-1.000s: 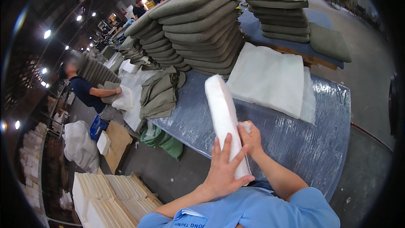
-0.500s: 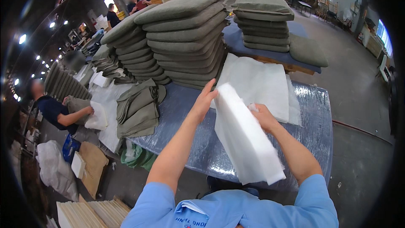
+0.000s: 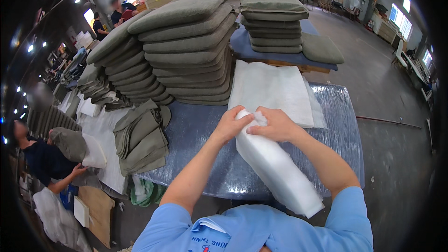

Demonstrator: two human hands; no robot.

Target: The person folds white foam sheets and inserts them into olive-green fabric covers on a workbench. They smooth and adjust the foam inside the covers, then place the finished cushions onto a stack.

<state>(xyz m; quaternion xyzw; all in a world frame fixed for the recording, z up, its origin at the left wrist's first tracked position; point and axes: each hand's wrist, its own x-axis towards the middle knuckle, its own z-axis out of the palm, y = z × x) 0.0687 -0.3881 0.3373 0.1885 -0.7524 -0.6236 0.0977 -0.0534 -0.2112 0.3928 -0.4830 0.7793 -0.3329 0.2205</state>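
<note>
Tall cushion stack (image 3: 186, 49) near folded grey-green cloths (image 3: 140, 135)
At left, a co-worker (image 3: 44, 161) in a dark shirt; below, a white bag (image 3: 58, 221) near a brown board (image 3: 99, 217).

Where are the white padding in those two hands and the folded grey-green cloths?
White padding (image 3: 276, 167): head view, middle of its long body.
Grey-green cloths (image 3: 140, 136): head view, middle of the folded pile.
</note>
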